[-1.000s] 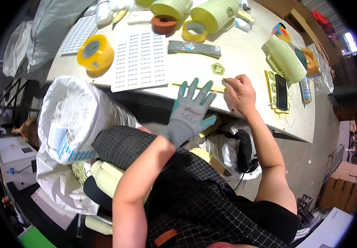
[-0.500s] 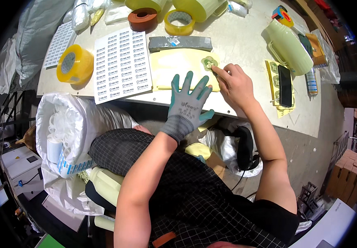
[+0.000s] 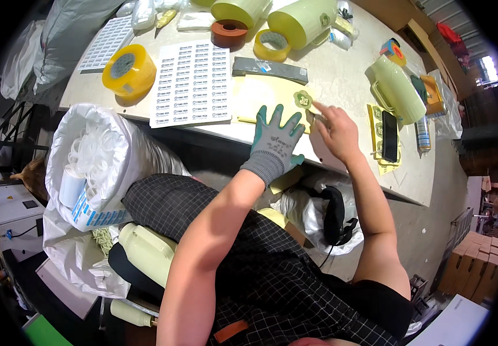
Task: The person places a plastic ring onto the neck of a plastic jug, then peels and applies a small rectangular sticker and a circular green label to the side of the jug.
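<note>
My left hand [image 3: 275,141] wears a grey and green work glove and lies flat with spread fingers on a pale yellow sheet [image 3: 260,92] at the table's near edge. My right hand [image 3: 334,130] is bare; its fingers pinch at the sheet's right corner, just below a small round green sticker [image 3: 303,100] lying on the sheet. A white sheet of printed labels [image 3: 191,83] lies to the left of the yellow sheet. Whether the right fingers hold anything is hidden.
A yellow tape roll [image 3: 129,70], a brown roll [image 3: 229,33] and a thin yellow roll [image 3: 272,45] sit further back. A pale green jug [image 3: 398,89] and a phone [image 3: 389,135] stand at right. A white bag of plastic rings [image 3: 96,161] is at left below the table.
The view has shifted so the table sits lower and closer. My gloved left hand has come down flat onto the yellow sheet, and my right hand has reached toward the green sticker.
</note>
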A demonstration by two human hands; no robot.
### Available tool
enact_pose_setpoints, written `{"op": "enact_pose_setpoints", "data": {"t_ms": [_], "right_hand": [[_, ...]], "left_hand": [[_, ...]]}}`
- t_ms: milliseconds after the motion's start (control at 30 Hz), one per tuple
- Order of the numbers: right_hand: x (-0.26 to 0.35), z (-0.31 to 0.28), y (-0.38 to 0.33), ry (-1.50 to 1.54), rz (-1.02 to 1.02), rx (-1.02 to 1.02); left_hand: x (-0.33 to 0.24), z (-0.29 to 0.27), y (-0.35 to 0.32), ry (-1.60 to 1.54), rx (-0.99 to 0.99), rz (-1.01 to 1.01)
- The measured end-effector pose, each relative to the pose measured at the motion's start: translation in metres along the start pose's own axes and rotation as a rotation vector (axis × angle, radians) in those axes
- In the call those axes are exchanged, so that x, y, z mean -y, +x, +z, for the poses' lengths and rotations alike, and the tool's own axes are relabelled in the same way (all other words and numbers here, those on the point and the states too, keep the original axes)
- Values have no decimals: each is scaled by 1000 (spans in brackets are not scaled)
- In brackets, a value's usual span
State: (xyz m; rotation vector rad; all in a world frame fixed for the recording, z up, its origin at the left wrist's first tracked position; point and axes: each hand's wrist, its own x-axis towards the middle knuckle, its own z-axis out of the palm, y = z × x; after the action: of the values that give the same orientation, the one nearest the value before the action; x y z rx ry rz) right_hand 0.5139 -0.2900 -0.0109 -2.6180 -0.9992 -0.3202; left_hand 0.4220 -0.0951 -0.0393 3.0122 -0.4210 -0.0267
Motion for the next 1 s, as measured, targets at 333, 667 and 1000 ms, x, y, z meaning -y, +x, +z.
{"op": "enact_pose_setpoints", "data": {"t_ms": [333, 667, 1000], "right_hand": [[-10, 33, 9, 74, 56, 29], [5, -4, 20, 770, 437, -269], [178, 4, 10, 347, -729, -267]], "left_hand": [[-1, 3, -4, 6, -8, -4], [-2, -16, -13, -30, 24, 30], [33, -69, -225, -1571, -504, -507]]}}
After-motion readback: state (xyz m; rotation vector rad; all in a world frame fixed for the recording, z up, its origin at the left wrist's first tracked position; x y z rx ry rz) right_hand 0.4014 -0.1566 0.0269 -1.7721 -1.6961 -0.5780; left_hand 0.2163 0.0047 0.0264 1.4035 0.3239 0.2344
